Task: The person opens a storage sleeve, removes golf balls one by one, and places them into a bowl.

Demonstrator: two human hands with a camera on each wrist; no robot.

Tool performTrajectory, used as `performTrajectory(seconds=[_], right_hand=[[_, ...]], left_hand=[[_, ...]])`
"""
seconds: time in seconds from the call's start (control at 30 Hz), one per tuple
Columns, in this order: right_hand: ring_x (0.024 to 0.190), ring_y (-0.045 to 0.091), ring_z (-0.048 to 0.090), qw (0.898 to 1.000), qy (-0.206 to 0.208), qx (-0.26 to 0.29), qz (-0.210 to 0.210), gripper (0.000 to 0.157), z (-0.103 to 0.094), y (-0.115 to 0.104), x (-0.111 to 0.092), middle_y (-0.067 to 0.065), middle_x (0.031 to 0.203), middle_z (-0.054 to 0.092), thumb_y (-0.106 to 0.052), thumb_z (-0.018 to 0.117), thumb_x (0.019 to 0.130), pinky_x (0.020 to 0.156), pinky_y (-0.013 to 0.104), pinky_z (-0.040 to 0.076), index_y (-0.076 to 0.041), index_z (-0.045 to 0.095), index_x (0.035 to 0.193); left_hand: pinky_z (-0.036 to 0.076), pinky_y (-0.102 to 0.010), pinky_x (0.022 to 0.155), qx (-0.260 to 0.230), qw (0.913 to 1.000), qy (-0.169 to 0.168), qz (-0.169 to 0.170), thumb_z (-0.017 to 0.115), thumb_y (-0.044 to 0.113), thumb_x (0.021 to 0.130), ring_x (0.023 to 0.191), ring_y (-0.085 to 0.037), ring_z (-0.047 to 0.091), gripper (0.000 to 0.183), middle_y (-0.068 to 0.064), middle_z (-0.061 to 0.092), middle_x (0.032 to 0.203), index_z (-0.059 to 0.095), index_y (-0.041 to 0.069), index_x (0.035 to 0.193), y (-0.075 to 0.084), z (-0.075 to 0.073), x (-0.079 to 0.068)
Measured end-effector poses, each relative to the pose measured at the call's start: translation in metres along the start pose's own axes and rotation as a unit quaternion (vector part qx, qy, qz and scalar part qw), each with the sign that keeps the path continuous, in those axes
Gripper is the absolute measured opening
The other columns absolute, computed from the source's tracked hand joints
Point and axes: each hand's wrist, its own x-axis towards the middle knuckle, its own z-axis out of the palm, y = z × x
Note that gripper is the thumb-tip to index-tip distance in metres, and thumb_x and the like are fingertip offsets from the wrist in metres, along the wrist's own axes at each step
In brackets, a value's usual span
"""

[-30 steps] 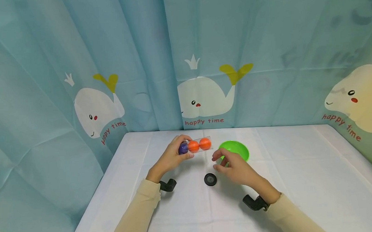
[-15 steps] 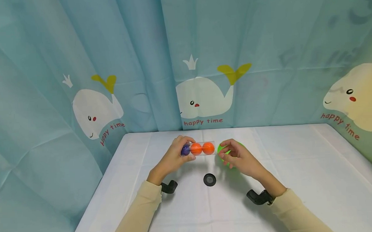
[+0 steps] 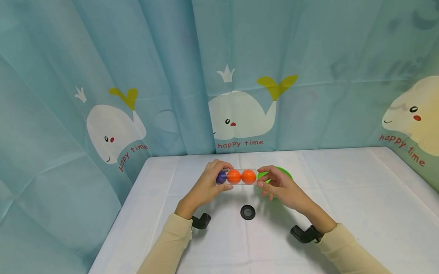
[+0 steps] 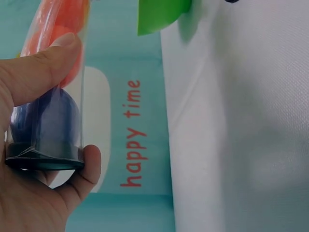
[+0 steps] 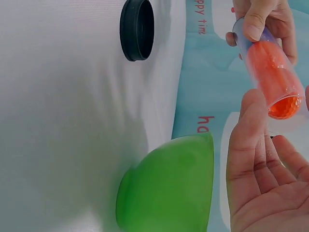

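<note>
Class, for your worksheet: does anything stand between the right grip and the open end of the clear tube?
Nothing visible does. The right grip is right by the open end of the clear tube. The green bowl and black cap sit lower, on the table.

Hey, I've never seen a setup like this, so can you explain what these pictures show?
There's no machine here; it's bare-handed work. The wide picture looks forward and down from the head. The other two are taken from each wrist, so the scene appears turned sideways. The left hand holds a clear tube with a purple ball and two orange balls inside. The right hand is near the tube's open end, holding nothing. On the white table are a black cap and a green bowl.
</note>
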Motion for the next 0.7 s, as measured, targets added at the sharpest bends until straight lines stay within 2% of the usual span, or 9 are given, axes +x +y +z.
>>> performTrajectory(seconds=[0.1,0.33,0.57,0.7], right_hand=[[0.08,0.044,0.067,1.0,0.004,0.0,0.002,0.044,0.0006,0.0009,0.0,0.021,0.112,0.069,-0.018,0.066,0.101,0.064,0.036,0.058,-0.001,0.049,0.138],[0.08,0.046,0.067,1.0,0.0,0.001,-0.007,0.042,0.0008,0.0034,0.0004,0.034,0.116,0.066,-0.016,0.067,0.1,0.063,0.036,0.059,-0.002,0.05,0.136],[0.078,0.042,0.069,1.0,-0.002,0.005,-0.017,0.042,0.0011,0.0053,0.0011,0.031,0.114,0.067,-0.013,0.067,0.099,0.064,0.036,0.059,0.0,0.05,0.136],[0.077,0.041,0.069,1.0,0.0,0.006,-0.017,0.041,0.0008,0.0071,0.0015,0.033,0.114,0.066,-0.012,0.067,0.099,0.064,0.037,0.059,0.0,0.051,0.135]], left_hand=[[0.047,-0.043,0.099,0.007,0.9999,0.002,0.013,0.083,0.015,0.086,0.114,-0.023,0.046,0.046,-0.004,0.058,0.123,0.059,0.015,0.126,0.0009,0.0003,0.0002],[0.046,-0.039,0.093,0.031,0.9988,0.01,0.036,0.084,0.013,0.084,0.109,-0.022,0.045,0.046,-0.003,0.058,0.12,0.061,0.015,0.124,0.0035,-0.0004,0.0001],[0.046,-0.039,0.091,0.046,0.9978,0.02,0.044,0.085,0.01,0.082,0.109,-0.021,0.045,0.047,-0.001,0.057,0.118,0.062,0.016,0.122,0.0056,-0.0012,-0.0011],[0.048,-0.042,0.096,0.046,0.9978,0.019,0.044,0.085,0.01,0.083,0.111,-0.024,0.046,0.047,-0.007,0.059,0.121,0.062,0.014,0.124,0.0064,-0.0022,-0.0006]])
